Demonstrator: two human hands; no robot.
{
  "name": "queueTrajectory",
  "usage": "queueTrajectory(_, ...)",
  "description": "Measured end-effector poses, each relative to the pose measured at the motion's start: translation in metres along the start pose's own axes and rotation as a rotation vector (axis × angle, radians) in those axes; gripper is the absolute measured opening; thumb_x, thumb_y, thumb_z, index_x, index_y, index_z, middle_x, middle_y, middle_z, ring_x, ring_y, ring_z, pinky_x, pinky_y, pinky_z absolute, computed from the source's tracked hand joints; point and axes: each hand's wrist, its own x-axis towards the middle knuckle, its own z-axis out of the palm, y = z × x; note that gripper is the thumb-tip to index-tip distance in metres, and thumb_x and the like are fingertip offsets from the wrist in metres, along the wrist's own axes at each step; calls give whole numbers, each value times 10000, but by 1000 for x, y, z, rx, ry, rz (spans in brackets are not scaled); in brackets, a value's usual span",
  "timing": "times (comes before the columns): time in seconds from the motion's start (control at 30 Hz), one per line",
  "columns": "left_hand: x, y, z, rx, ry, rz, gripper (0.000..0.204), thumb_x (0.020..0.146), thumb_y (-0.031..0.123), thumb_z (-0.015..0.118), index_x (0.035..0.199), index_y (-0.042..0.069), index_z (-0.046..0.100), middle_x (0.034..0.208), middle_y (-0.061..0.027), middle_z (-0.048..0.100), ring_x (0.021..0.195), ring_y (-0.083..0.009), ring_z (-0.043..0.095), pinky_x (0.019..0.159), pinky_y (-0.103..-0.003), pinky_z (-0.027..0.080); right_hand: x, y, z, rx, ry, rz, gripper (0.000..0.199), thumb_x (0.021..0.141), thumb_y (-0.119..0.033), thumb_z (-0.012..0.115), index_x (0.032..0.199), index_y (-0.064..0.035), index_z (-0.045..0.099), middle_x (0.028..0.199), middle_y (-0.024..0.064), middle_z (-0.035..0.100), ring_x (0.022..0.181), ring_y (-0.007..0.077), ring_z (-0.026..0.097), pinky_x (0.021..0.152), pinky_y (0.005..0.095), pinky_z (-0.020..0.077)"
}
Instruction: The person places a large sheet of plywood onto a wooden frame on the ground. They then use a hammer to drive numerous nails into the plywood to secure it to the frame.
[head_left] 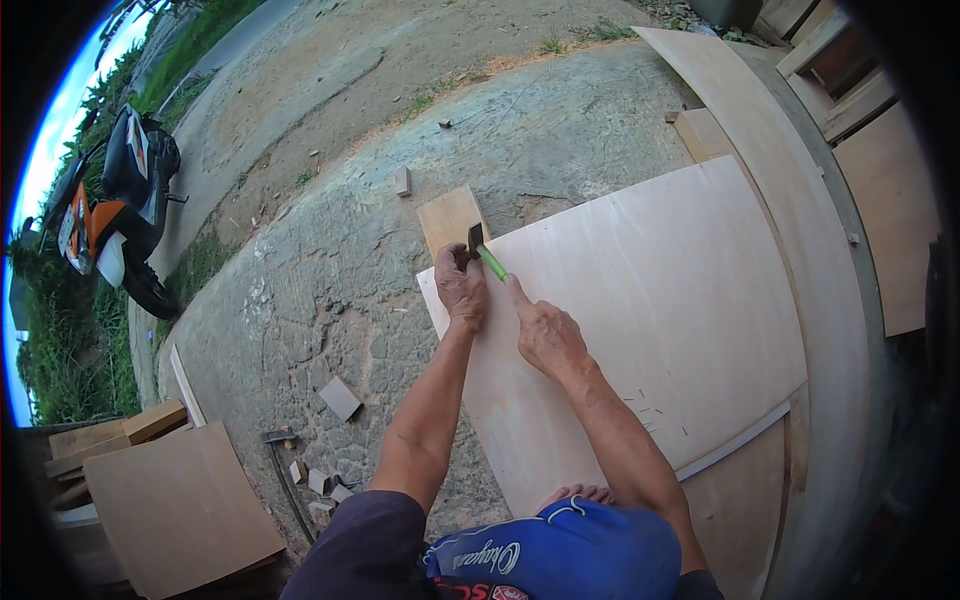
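My right hand [550,338] is wrapped round the green handle of a hammer [492,263], index finger stretched along it. The dark hammer head is at the far left corner of a pale plywood sheet [640,290], right beside the fingertips of my left hand [462,288]. Those left fingers are pinched together at the sheet's edge; what they hold, if anything, is hidden by the hand and hammer head. From under this corner a flat wooden board [447,218] sticks out. Several loose nails [648,410] lie on the sheet near my right forearm.
A long curved-looking plywood strip [790,180] lies along the right. At lower left are a brown panel [180,510], wood offcuts [340,398] and a dark bar tool [285,480] on rough concrete. An orange and black motorbike [115,200] stands far left. My toes [585,492] touch the near sheet.
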Motion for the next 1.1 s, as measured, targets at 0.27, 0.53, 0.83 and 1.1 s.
queueTrajectory(0.27, -2, 0, -2, 134, 84, 19, 355, 902, 29, 618, 1251, 27, 557, 1117, -155, 623, 1027, -275, 636, 908, -385, 506, -13, -14, -11, 34, 439, -316, 699, 889, 6, 566, 1553, -124, 388, 726, 119, 553, 601, 302, 599, 568, 416, 530)
queueTrajectory(0.53, 0, 9, -2, 286, 48, 76, 334, 888, 101, 670, 1207, 50, 584, 1069, -137, 659, 1053, -319, 595, 932, -422, 467, -12, 12, -6, 2, 313, -193, 708, 898, -32, 545, 1569, -160, 359, 749, 127, 566, 614, 321, 631, 583, 429, 565)
queueTrajectory(0.83, -3, 4, 3, 317, 160, 81, 282, 918, 4, 506, 1196, 28, 551, 1072, -161, 652, 1054, -355, 580, 924, -445, 451, -3, -9, -11, -61, 165, -170, 667, 918, -55, 526, 1559, -145, 369, 798, 177, 623, 704, 369, 666, 692, 487, 568)
queueTrajectory(1.1, -2, 3, 2, 383, 159, 104, 265, 925, 2, 488, 1179, 21, 561, 1059, -162, 631, 1030, -336, 597, 917, -426, 462, -10, -4, 2, 106, 454, -280, 646, 924, -53, 572, 1541, -142, 403, 746, 158, 606, 657, 356, 635, 624, 475, 539)
